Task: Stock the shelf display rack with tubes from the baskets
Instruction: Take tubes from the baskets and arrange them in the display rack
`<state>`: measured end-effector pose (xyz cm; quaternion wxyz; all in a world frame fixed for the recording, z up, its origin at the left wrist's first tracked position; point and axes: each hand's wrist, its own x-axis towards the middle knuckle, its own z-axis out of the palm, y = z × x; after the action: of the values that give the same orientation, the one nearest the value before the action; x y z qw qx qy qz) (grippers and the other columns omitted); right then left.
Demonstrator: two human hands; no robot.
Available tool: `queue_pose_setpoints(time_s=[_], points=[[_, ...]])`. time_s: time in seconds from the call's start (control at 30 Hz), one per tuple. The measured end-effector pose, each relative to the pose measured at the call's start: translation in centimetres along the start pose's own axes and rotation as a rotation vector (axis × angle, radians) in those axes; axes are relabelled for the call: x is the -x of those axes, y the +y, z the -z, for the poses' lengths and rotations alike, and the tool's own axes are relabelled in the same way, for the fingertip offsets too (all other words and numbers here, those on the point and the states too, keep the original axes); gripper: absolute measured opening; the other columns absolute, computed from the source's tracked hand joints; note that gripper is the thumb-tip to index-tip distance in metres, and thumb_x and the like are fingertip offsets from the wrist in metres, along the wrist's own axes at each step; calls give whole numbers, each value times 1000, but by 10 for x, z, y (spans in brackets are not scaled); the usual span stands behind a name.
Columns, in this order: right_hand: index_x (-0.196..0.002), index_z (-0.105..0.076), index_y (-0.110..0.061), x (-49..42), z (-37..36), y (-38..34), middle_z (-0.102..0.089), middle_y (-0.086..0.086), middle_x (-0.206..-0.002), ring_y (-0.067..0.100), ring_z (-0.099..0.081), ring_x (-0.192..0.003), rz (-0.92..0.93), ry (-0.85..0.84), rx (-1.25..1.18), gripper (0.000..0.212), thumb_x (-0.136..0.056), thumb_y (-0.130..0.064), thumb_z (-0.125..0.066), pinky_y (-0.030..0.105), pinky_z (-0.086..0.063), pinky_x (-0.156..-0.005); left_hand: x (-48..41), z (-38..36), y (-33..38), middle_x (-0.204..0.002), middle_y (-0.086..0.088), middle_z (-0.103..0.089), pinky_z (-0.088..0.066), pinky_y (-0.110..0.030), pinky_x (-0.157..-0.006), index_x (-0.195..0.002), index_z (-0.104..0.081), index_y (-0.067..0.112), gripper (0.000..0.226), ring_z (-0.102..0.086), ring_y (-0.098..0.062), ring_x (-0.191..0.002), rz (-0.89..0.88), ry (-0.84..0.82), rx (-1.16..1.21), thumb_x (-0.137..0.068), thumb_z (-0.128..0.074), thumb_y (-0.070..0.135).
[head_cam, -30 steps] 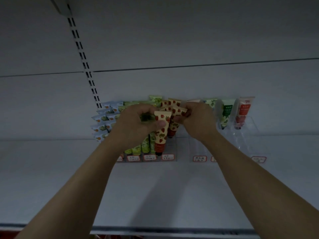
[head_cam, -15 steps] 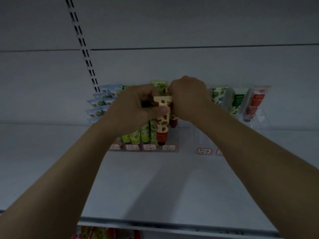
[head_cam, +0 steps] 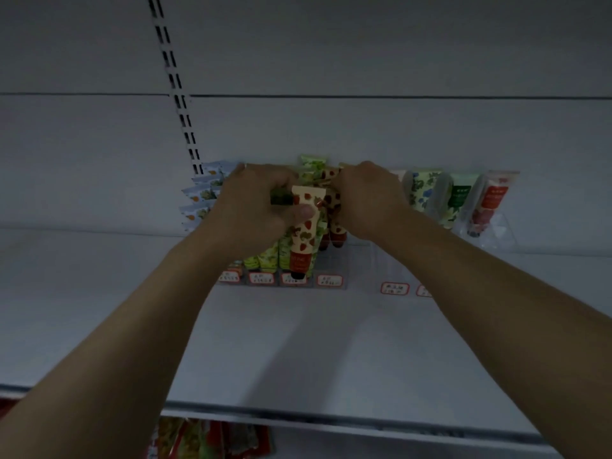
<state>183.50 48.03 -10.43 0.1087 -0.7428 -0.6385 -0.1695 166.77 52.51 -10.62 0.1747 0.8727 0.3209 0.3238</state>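
— Which one has the tube?
— The left grip (head_cam: pixel 255 207). Its thumb pinches a strawberry tube (head_cam: pixel 306 233) just under the flat crimped end. Something dark green sits deeper in the same palm, and I can't make out what.
— How does the tube lie?
— Long axis close to upright, crimp up, red cap down, leaning slightly. The cap hangs at the front edge of the display rack (head_cam: pixel 334 265), beside the green tubes (head_cam: pixel 265 256).
— So where is its slot?
— I'd judge it's the lane where the rear strawberry tubes (head_cam: pixel 328 176) stand, behind the cap and a touch to its right, above that price label (head_cam: pixel 329 280). A short push back and down along the tube's own axis should seat it cap first.
— And the other one?
— The right grip (head_cam: pixel 367 200) is curled over the tops of those rear tubes, back of the hand towards me. Its fingers are hidden, so I cannot tell whether it holds them or only leans on them.
— Which is nearer the slot?
— The right is over that lane, but the left carries the tube, just in front of it. The rack stands at the back of the shelf (head_cam: pixel 298 342), and no basket shows from here
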Motion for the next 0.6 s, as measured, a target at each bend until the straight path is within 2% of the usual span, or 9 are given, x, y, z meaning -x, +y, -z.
queue_pose_setpoints(time_s=[0.1,0.23,0.3,0.4,0.47,0.53,0.6], points=[[-89,-65,-4,0,-1,-3,-62,15,-90,27,-57,-77,-29,6,5,10,-81,-9,-61,28,-38,-60,2,0,1,-114,-2,-65,-36,-36,-100,-83,-64,14,20,-55,-19,-107,17,32,29,-82,-73,32],[-95,-63,-5,7,3,-10,-62,14,-100,29,-61,-94,-52,-40,34,12,-84,-10,-59,29,-38,-63,8,-1,3,-129,3,-58,-27,-49,-111,-83,-62,19,20,-47,-18,-120,26,29,17,-80,-74,35],[-97,-63,-5,9,8,-12,-63,14,-102,28,-62,-96,-60,-82,36,13,-86,-13,-59,28,-38,-63,10,0,8,-130,2,-53,-30,-48,-108,-86,-60,23,23,-42,-22,-123,20,27,-13,-79,-74,39],[-99,-63,-7,19,16,-10,-65,12,-102,29,-63,-95,-55,-86,37,15,-88,-17,-59,27,-38,-63,13,5,25,-101,6,-51,-39,-37,-96,-92,-57,23,27,-45,-18,-107,36,111,-3,-81,-71,43],[-111,-61,-13,32,30,-5,-63,8,-104,26,-62,-95,-41,11,-12,24,-87,-20,-61,27,-40,-66,14,8,36,-83,16,-48,-40,-30,-86,-92,-61,23,26,-49,-14,-93,40,173,66,-80,-71,44],[-126,-55,-24,47,51,0,-61,-1,-107,18,-59,-92,-19,66,-263,43,-84,-21,-67,26,-44,-73,13,8,43,-78,25,-43,-42,-34,-88,-86,-64,25,22,-51,-14,-86,28,215,123,-77,-75,42],[-127,-54,-29,59,67,1,-60,-7,-102,11,-57,-87,1,-11,-548,54,-78,-23,-76,24,-46,-75,11,2,48,-77,26,-40,-42,-43,-93,-81,-62,29,20,-48,-15,-86,19,232,127,-74,-77,40]])
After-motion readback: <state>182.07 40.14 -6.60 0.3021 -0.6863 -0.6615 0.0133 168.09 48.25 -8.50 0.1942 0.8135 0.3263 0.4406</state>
